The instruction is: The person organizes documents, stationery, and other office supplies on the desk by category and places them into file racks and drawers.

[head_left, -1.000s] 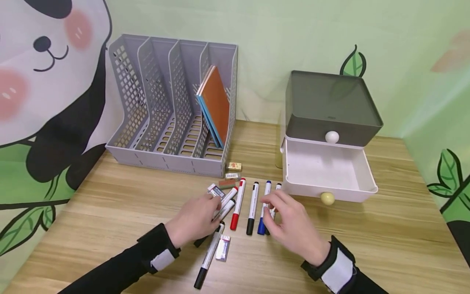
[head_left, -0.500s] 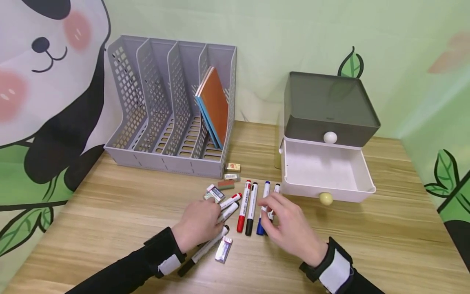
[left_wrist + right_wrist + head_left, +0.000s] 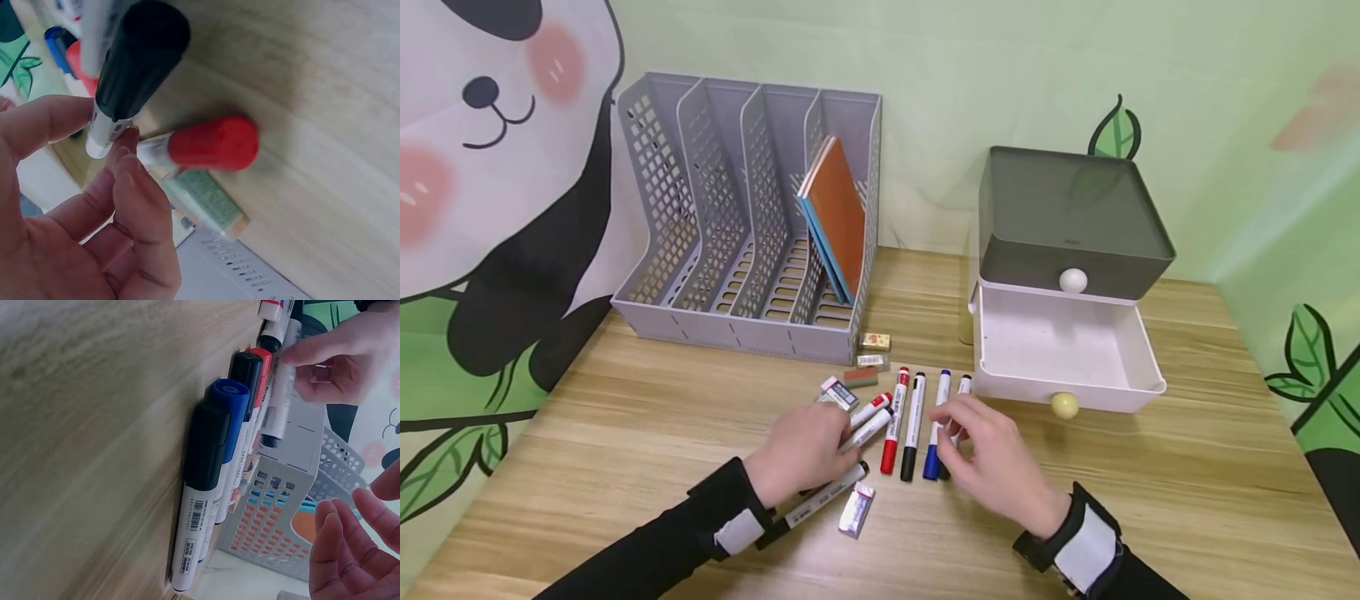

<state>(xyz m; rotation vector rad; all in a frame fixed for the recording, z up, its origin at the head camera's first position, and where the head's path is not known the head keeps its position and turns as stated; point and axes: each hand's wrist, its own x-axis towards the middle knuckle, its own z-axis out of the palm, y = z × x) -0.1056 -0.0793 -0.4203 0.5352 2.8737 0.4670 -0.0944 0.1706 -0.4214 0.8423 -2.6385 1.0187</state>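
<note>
My left hand point(image 3: 805, 450) pinches a white marker point(image 3: 872, 427) between thumb and fingers; its black cap point(image 3: 147, 59) stands clear of the table in the left wrist view. Just beyond lies a red-capped marker point(image 3: 215, 144). Below the left hand, another black marker point(image 3: 831, 493) lies slanted beside a sleeved eraser point(image 3: 857, 510). My right hand point(image 3: 1000, 467) hovers with loosely bent fingers, holding nothing, over a blue marker point(image 3: 932, 461) and a black one point(image 3: 209, 447). Left of these, a red marker point(image 3: 894, 421) and a black marker point(image 3: 913, 425) lie side by side.
Several erasers, one of them red-green point(image 3: 861, 377), lie near a grey file rack point(image 3: 745, 337) with notebooks point(image 3: 842, 221) in its right slot. At the right stands a drawer box point(image 3: 1078, 200), its white lower drawer point(image 3: 1060, 333) pulled out.
The red marker has shifted right, closer to the black one. The lower black marker has swung to a flatter slant. My left hand now lifts a black-capped marker; the right hand barely moves.
</note>
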